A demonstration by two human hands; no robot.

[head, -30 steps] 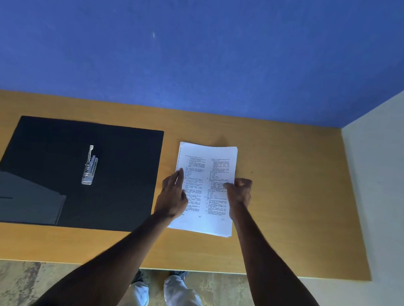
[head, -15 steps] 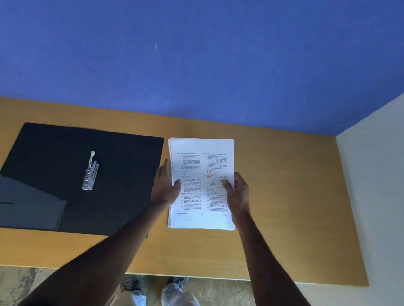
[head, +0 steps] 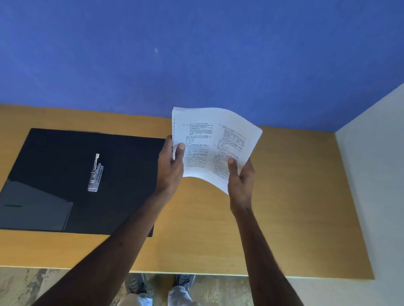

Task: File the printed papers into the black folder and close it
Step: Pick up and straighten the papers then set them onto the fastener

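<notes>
Both hands are on the printed papers (head: pixel 213 145), held up off the wooden desk (head: pixel 290 214) at centre frame: left hand (head: pixel 169 168) pinching the left edge, right hand (head: pixel 242 178) clasping the lower right corner. The black folder (head: pixel 53 172) lies open at left, its metal clip (head: pixel 96 173) bare.

We cannot read the print on the papers (head: pixel 213 144): the lines are too small and soft, and the fingers of both hands, the left hand (head: pixel 170 166) and the right hand (head: pixel 240 180), lie hidden behind the sheets with only the thumbs showing. Our left forearm covers the near right corner of the black folder (head: pixel 55 160), and the surface (head: pixel 291 202) is cut off at the left edge of the view. The shoes (head: pixel 184 280) on the floor are half hidden under the surface's near edge.
</notes>
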